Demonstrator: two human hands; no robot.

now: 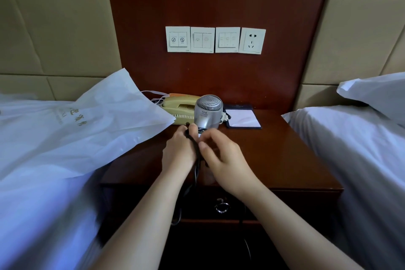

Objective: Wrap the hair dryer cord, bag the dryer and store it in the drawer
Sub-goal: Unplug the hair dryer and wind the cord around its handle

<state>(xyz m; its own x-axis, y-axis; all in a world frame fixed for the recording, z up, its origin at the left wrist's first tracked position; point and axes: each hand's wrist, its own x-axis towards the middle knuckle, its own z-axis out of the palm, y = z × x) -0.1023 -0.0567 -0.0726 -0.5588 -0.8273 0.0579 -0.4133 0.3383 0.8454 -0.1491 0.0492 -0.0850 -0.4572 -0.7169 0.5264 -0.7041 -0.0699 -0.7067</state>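
left hand (180, 149) clenched on black cord (195, 161) at silver hair dryer (208, 112) handle | right hand (223, 158) loose, pinching cord | dryer upright over nightstand (285, 155), just ahead of hands | slack hangs toward drawer (221, 207)

Gold characters on the white bag (87, 120), unreadable, small label on the hair dryer (207, 112), illegible

I'm seeing two bare forearms coming in from the bottom edge, no sleeves showing anywhere. Left hand (178, 151) and right hand (225, 161) aren't wearing gloves, rings, watch or bands. Fingernails are looking short and unpainted.
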